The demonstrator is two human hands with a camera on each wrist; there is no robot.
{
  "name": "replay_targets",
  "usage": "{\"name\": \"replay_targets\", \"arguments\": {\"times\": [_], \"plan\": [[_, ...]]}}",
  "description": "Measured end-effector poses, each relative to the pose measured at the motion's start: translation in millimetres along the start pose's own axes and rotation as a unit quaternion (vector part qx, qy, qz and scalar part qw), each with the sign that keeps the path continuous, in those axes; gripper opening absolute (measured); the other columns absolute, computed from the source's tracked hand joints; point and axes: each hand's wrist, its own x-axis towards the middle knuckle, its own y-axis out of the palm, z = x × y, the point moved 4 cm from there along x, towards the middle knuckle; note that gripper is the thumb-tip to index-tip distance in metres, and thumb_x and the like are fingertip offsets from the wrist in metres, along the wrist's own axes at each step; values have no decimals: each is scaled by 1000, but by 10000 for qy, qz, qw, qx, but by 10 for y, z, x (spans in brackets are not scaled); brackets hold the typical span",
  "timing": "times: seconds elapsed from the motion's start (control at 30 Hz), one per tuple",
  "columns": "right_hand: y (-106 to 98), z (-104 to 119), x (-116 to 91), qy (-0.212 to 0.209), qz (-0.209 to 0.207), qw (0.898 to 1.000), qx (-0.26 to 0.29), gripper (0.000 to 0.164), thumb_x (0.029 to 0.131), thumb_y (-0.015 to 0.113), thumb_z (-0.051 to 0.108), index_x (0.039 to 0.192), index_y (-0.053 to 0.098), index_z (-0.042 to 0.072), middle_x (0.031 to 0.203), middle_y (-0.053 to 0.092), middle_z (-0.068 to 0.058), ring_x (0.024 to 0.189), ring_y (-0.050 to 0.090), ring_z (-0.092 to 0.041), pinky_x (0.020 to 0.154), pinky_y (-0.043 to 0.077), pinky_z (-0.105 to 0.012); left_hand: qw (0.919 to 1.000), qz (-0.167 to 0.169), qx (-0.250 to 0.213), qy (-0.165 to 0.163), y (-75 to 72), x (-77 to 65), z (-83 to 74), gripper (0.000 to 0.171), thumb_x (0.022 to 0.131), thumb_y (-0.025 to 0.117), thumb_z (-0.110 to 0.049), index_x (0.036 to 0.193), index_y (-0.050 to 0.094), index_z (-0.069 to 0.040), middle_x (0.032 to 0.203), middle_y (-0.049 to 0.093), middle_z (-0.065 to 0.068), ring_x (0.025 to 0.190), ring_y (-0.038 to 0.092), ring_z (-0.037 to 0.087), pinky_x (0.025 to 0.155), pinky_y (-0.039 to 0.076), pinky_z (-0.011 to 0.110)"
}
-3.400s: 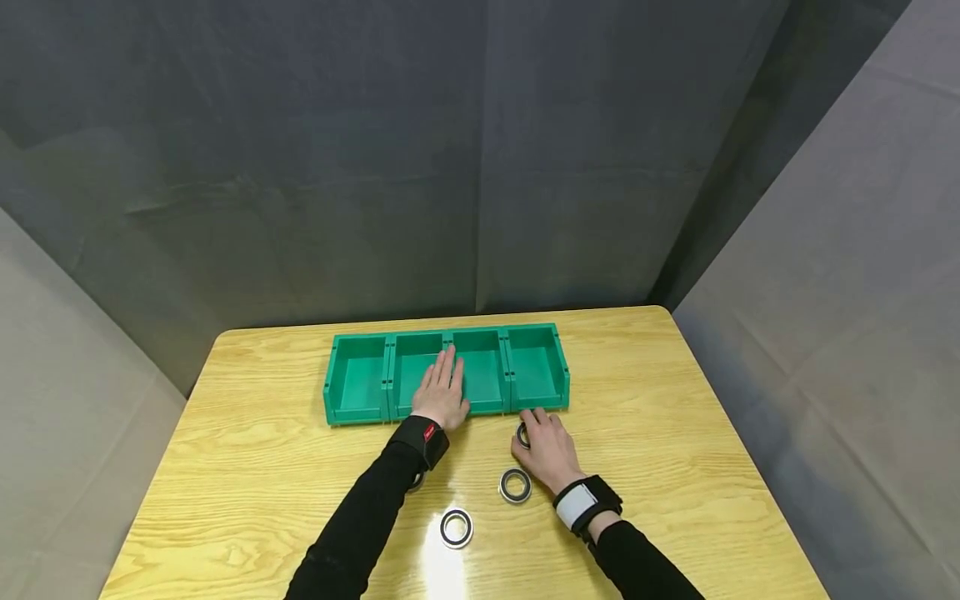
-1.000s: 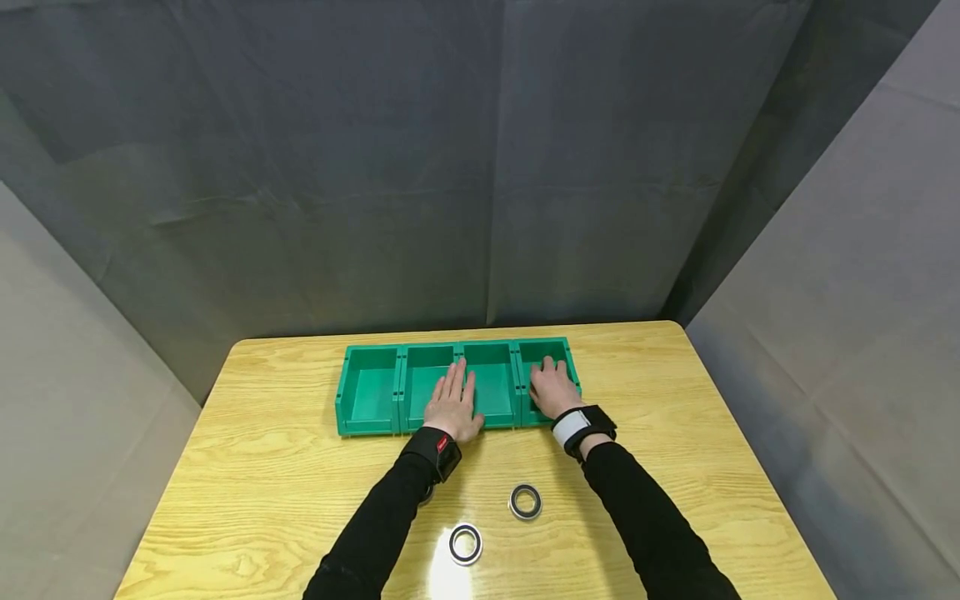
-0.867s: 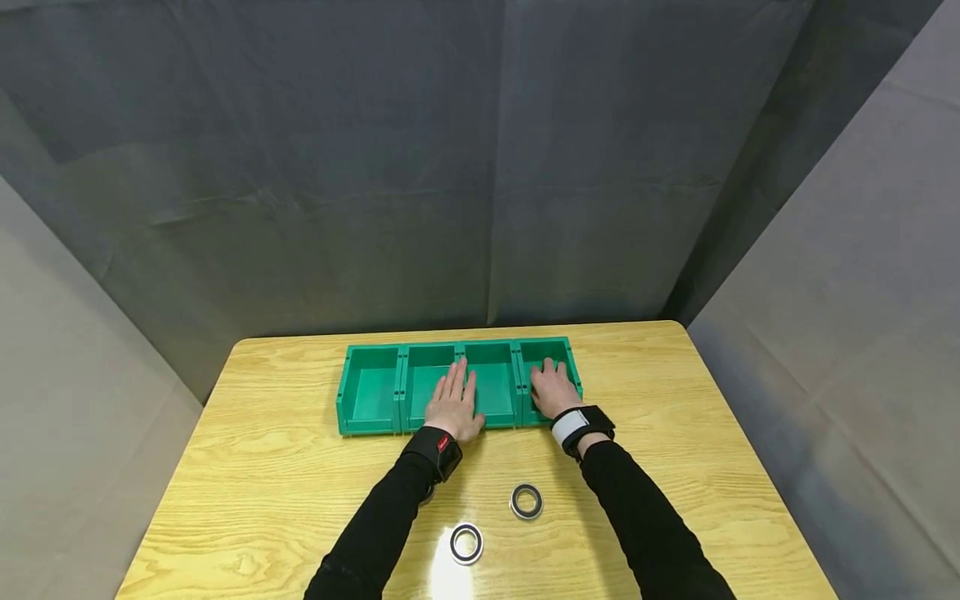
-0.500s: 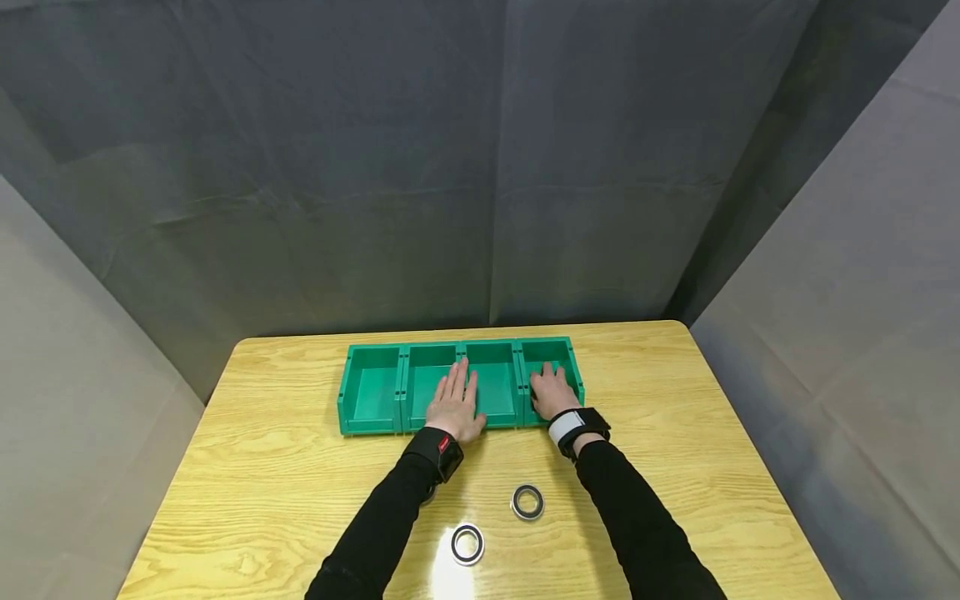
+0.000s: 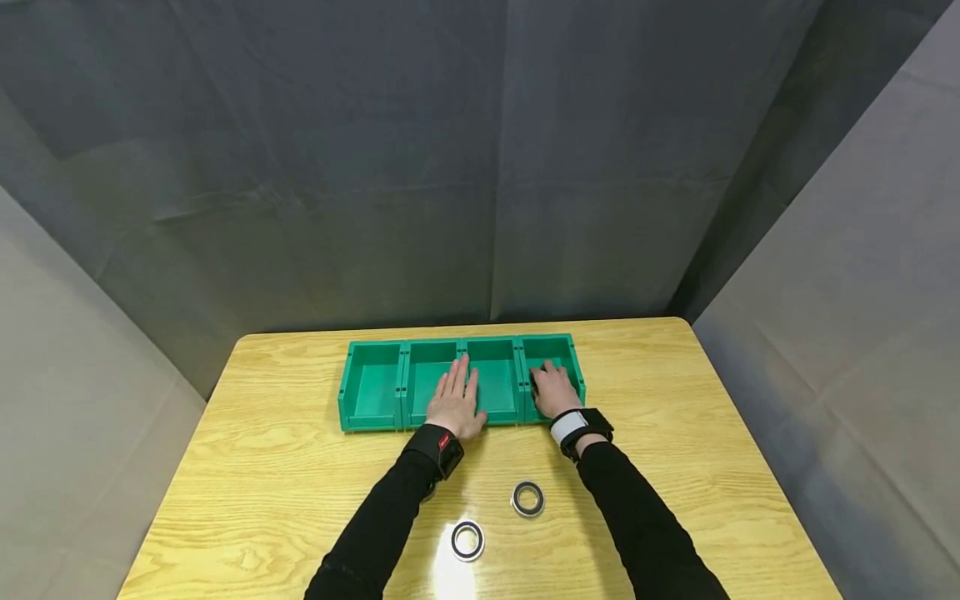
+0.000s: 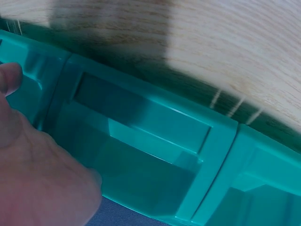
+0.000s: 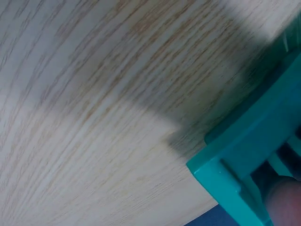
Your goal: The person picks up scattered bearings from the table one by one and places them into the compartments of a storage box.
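Note:
Four joined green bins make a row near the table's back edge. My left hand [image 5: 453, 407] lies with fingers straight over the two middle bins [image 5: 497, 383], across their shared divider. In the left wrist view, part of this hand [image 6: 42, 174] shows against the green walls. My right hand [image 5: 553, 392] reaches into the rightmost bin [image 5: 542, 352], fingers curled round a dark-edged ring bearing [image 5: 534, 387] mostly hidden by the hand. The right wrist view has a fingertip [image 7: 284, 202] at the dark ring [image 7: 265, 175] inside that bin.
Two ring bearings, one nearer the right arm [image 5: 528, 513] and one closer to the front [image 5: 455, 542], lie flat on the wooden table [image 5: 262, 483]. Another bearing [image 5: 430, 492] peeks out beside the left wrist. Grey cloth walls [image 5: 360, 208] stand round the table.
Since the earliest frame, my right hand has moved from the table in front of the bins into the rightmost bin, taking the bearing there. My left hand has kept its place on the bins.

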Motion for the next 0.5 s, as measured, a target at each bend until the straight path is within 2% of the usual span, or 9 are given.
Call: {"name": "replay_targets", "arguments": {"times": [0.17,0.27,0.5], "plan": [[-66,7,-65,-173,-141,9995,236,39,100,60,9,138,58,-2,141,54,-27,131,52,-47,112,46,-56,10000,-16,44,-13,8,-3,9,78,105,50,-42,164,10,-11,172,-11,10,160,-8,27,133,2,41],[-115,22,-118,-232,-276,9985,407,38,101,59,8,137,59,-3,142,55,-27,133,52,-45,113,44,-56,10000,-44,65,-6,5,-8,12,78,105,49,-42,164,10,-10,172,-11,10,160,-8,27,133,3,41],[-208,41,-288,-68,-584,9946,850,36,101,58,7,135,60,-4,144,54,-27,135,51,-45,114,44,-56,10000,-31,-56,39,9,-15,-2,77,105,50,-41,163,10,-10,171,-12,9,160,-9,27,133,2,42]]}}
